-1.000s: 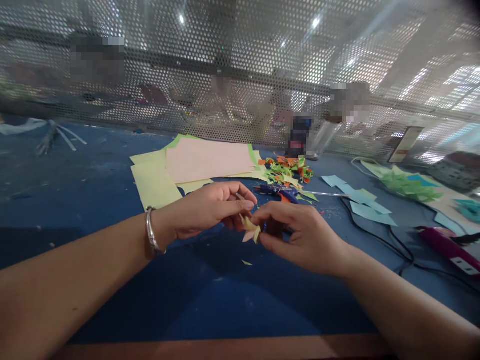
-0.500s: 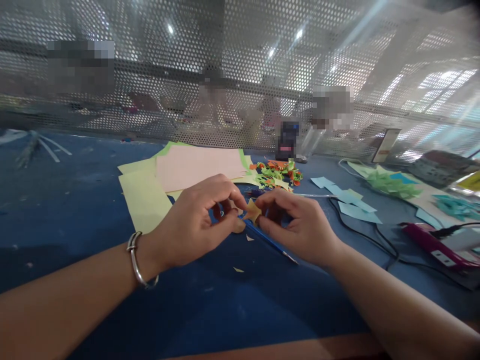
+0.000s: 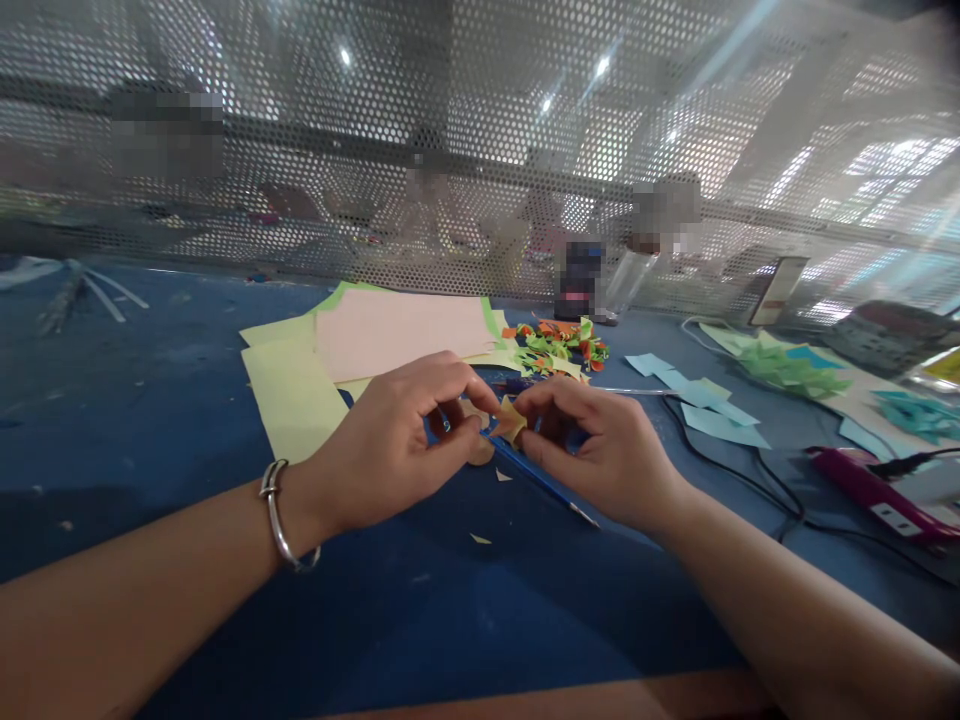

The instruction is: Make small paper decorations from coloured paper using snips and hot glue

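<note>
A small yellow paper piece [image 3: 511, 421], pointed like a star or flower, is held between my two hands above the blue table. My left hand [image 3: 420, 435], with a silver bangle at the wrist, pinches its left side between thumb and index finger. On its right side, my right hand [image 3: 592, 435] grips it by the fingertips. A blue pen-like stick [image 3: 544, 485] lies on the table beneath the hands, its far end hidden by them. Close by the left fingertips a tan rounded piece [image 3: 481, 452] shows in part.
Yellow sheets [image 3: 289, 390] and a pale pink sheet [image 3: 401, 335] lie behind my left hand. Beyond my right hand are curled paper scraps [image 3: 559, 348], blue slips [image 3: 701, 400], black cables and a magenta power strip [image 3: 877, 500]. A perforated metal screen [image 3: 450, 220] borders the back.
The yellow paper piece has turned slightly between my fingertips, its points now looking more folded. Both hands keep nearly the same place.
</note>
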`<state>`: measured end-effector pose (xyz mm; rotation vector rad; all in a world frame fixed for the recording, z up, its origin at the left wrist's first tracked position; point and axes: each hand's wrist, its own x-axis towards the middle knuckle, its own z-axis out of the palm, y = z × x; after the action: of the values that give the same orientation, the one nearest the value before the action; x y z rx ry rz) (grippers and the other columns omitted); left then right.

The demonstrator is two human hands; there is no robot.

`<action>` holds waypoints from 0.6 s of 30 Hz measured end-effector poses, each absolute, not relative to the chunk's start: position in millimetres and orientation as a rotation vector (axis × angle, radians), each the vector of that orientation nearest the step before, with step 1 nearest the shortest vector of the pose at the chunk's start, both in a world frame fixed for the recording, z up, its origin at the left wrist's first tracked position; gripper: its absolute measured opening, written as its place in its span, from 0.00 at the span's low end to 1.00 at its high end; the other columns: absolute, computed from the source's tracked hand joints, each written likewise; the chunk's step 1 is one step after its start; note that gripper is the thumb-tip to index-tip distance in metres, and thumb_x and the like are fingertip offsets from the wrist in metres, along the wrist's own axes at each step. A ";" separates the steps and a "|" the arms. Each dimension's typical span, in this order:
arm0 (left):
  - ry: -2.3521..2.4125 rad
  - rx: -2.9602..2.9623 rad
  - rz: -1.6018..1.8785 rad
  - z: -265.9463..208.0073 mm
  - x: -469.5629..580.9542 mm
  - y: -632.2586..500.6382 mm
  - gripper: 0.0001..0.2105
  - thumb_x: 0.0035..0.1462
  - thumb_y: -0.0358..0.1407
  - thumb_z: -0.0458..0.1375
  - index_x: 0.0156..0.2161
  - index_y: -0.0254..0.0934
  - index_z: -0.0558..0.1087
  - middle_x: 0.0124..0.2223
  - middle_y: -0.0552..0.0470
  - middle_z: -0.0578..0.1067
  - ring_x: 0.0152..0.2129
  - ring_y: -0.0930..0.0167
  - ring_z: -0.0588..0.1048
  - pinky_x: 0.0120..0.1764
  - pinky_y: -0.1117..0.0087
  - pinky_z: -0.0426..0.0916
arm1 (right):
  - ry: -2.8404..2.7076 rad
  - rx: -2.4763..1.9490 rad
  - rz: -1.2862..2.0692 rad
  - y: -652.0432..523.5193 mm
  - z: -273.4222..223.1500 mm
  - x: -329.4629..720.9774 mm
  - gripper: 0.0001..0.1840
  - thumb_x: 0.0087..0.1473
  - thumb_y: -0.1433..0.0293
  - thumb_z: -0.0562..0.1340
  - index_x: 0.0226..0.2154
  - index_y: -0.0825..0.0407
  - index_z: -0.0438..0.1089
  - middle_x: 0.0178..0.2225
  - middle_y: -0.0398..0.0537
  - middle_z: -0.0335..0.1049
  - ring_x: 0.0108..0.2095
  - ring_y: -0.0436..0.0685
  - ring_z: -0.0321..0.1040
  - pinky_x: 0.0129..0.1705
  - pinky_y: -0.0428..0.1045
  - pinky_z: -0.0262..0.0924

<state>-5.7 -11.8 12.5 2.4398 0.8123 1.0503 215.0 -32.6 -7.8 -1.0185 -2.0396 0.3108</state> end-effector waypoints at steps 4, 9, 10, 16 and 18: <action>0.811 2.438 1.059 11.5 -5.7 -11.9 0.07 0.57 0.27 0.59 0.40 0.37 0.74 0.38 0.52 0.74 0.28 0.74 0.75 0.33 0.70 0.70 | -2.043 -1.029 0.300 -33.5 -7.3 215.1 0.08 0.53 0.75 0.64 0.38 0.51 0.71 0.29 0.39 0.71 0.25 0.46 0.66 0.29 0.43 0.60; 0.826 2.438 1.054 11.7 -6.8 -13.4 0.08 0.56 0.27 0.59 0.41 0.37 0.74 0.38 0.53 0.75 0.28 0.75 0.75 0.32 0.72 0.70 | -2.042 -1.032 0.310 -34.3 -7.6 214.8 0.07 0.54 0.74 0.64 0.38 0.51 0.71 0.29 0.39 0.70 0.25 0.46 0.65 0.28 0.43 0.60; 0.830 2.436 1.051 11.7 -6.7 -13.2 0.08 0.56 0.27 0.59 0.41 0.37 0.74 0.38 0.53 0.75 0.28 0.75 0.75 0.31 0.73 0.69 | -2.042 -1.031 0.311 -34.3 -7.7 214.7 0.07 0.54 0.74 0.64 0.38 0.51 0.71 0.29 0.39 0.70 0.25 0.46 0.65 0.28 0.43 0.60; 0.844 2.439 1.040 12.5 -6.5 -12.7 0.08 0.56 0.26 0.59 0.41 0.37 0.74 0.38 0.53 0.75 0.28 0.75 0.75 0.32 0.73 0.69 | -2.049 -1.048 0.313 -33.3 -8.0 214.4 0.07 0.54 0.74 0.64 0.38 0.51 0.71 0.29 0.39 0.70 0.25 0.46 0.65 0.29 0.43 0.60; 0.836 2.443 1.036 13.0 -6.8 -13.3 0.08 0.57 0.27 0.58 0.41 0.37 0.74 0.38 0.53 0.75 0.28 0.75 0.75 0.32 0.73 0.69 | -2.049 -1.048 0.306 -32.9 -7.9 214.3 0.07 0.54 0.74 0.64 0.38 0.51 0.71 0.29 0.39 0.71 0.25 0.46 0.65 0.29 0.43 0.60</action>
<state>-6.8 -13.3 13.0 2.4429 0.8362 1.0362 214.3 -32.9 -7.9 -1.0479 -2.0490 0.3057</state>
